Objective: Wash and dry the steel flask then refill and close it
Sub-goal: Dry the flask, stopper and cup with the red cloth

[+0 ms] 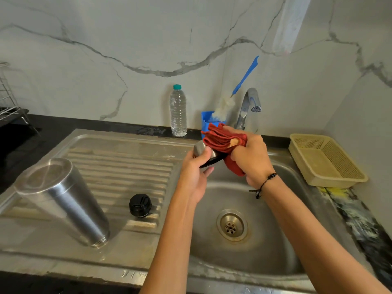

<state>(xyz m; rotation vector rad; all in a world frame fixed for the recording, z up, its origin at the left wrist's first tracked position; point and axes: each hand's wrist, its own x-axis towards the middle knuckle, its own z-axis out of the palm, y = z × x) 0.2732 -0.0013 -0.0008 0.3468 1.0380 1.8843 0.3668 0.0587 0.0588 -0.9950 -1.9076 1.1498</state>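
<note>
Steel flask (63, 200): brushed metal, satin sheen, inverted on ribbed steel drainboard (118, 166). Stopper (140, 205): glossy black plastic. Cloth (224, 143): red, soft woven. Cup lid (201, 148): brushed metal, black rim. Water bottle (178, 111): clear ribbed plastic. Basket (326, 160): matt beige perforated plastic. Wall (127, 49): glossy veined marble.

Steel flask (63, 200) inverted on drainboard (131, 153)

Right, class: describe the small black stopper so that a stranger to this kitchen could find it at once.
Start at the steel sink and move left onto its ribbed draining board. There, just right of the upturned steel flask, sits the black stopper. It is the only small, round, black thing lying on the board.
</note>
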